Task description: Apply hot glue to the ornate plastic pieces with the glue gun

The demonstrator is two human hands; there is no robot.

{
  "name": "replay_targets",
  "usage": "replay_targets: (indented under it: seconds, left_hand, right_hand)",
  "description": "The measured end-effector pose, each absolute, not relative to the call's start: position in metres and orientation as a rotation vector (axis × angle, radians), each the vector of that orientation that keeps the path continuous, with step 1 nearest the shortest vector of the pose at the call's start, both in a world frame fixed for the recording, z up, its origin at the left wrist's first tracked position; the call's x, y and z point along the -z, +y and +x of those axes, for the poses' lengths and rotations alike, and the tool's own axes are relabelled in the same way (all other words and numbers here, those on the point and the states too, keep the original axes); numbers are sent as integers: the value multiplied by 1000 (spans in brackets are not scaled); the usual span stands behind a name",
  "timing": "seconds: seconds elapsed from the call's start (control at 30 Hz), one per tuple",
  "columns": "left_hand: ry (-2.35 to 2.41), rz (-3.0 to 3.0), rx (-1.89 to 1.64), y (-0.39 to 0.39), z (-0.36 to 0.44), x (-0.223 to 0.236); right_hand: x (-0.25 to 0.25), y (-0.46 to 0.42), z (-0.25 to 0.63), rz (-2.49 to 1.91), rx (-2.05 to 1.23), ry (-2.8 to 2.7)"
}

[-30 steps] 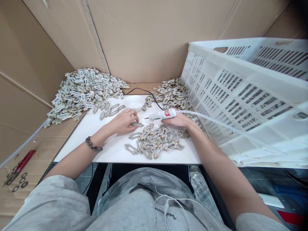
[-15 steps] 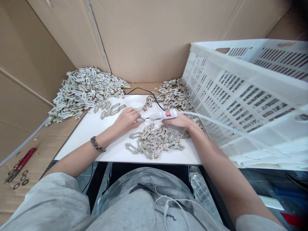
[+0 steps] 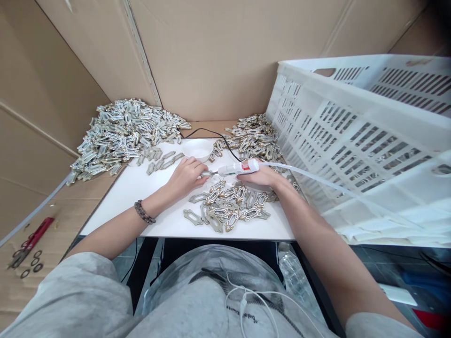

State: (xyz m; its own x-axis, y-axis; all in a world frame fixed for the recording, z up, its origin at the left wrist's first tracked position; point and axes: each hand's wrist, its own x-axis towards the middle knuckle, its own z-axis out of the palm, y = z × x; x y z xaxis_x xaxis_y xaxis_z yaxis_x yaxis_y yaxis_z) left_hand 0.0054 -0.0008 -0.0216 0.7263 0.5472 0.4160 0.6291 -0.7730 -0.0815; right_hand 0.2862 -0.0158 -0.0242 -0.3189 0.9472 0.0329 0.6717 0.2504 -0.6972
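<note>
One frame (image 3: pixel 206 174), on the near side of the bowl (image 3: pixel 196 149), is pinched in the left hand (image 3: pixel 186 175), while the right hand (image 3: pixel 261 176), to the bowl's right, grips a pen (image 3: pixel 234 169) whose tip seems to meet the frame, though the contact is too small to be sure. Loose frames (image 3: pixel 221 212) lie nearer than the bowl, with a big pile (image 3: pixel 123 129) to its left and a heap (image 3: pixel 255 133) to its right.

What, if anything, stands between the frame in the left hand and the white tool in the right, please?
Nothing visible: the left hand holds the frame at the tip of the white tool in the right hand.
</note>
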Motion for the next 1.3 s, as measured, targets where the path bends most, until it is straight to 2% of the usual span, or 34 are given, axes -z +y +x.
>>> replay_targets:
  seconds: [1.3]
  left_hand:
    - [-915, -2712, 543, 0, 4, 22]
  right_hand:
    - [22, -14, 284, -1517, -779, -2101]
